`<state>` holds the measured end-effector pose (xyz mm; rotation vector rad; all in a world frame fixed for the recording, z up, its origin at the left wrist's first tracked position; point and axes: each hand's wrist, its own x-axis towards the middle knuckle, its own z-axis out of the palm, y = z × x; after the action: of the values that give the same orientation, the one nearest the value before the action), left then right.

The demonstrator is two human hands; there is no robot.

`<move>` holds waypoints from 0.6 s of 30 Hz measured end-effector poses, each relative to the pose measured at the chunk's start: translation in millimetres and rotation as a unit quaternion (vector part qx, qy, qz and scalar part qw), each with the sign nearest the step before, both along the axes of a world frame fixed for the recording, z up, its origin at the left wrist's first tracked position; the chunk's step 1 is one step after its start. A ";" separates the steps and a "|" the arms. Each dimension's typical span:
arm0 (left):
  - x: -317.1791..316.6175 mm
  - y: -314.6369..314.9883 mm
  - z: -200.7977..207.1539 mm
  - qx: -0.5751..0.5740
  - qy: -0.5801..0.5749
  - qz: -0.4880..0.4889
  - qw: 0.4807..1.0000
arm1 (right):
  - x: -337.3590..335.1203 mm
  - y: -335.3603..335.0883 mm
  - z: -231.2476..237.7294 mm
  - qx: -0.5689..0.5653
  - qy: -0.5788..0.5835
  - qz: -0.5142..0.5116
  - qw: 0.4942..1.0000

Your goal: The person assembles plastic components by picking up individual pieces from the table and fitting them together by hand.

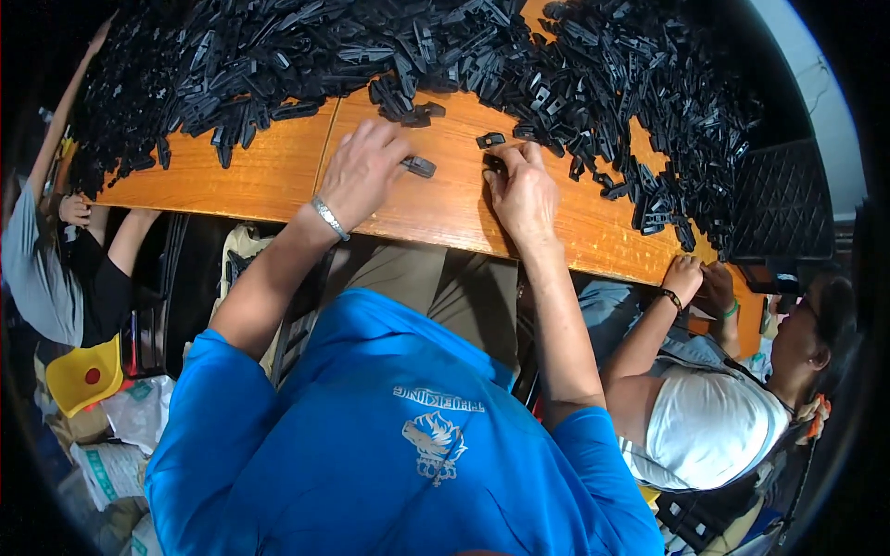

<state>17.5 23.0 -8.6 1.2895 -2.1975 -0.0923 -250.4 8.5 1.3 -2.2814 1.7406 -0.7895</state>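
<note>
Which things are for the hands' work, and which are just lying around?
Work, it seems:
black part at left hand's fingertips
black part in right hand
heaped black parts
wooden table

Probably just around:
yellow plastic thing
plastic bag

Both forearms (275, 276) forward, fingers (531, 156) bent

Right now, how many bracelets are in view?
3: a silver one below the left hand, a dark one and a green one worn by the co-worker at right. Others may be hidden.
</note>
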 end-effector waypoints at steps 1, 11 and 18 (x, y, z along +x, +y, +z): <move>0.2 3.8 0.2 0.027 0.002 0.008 1.000 | 0.9 0.1 0.4 0.014 0.036 -0.007 0.999; -4.0 37.2 8.4 0.026 0.164 0.011 0.986 | 24.4 18.7 1.9 0.150 -0.176 0.127 0.964; -21.8 62.4 -11.1 0.380 0.560 -0.033 0.735 | 54.0 51.4 6.4 0.195 -0.247 0.170 0.934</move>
<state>-4.3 85.4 -19.7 1.0197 -1.0827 -1.5039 -196.4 59.9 7.8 -1.8362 1.1198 -0.7749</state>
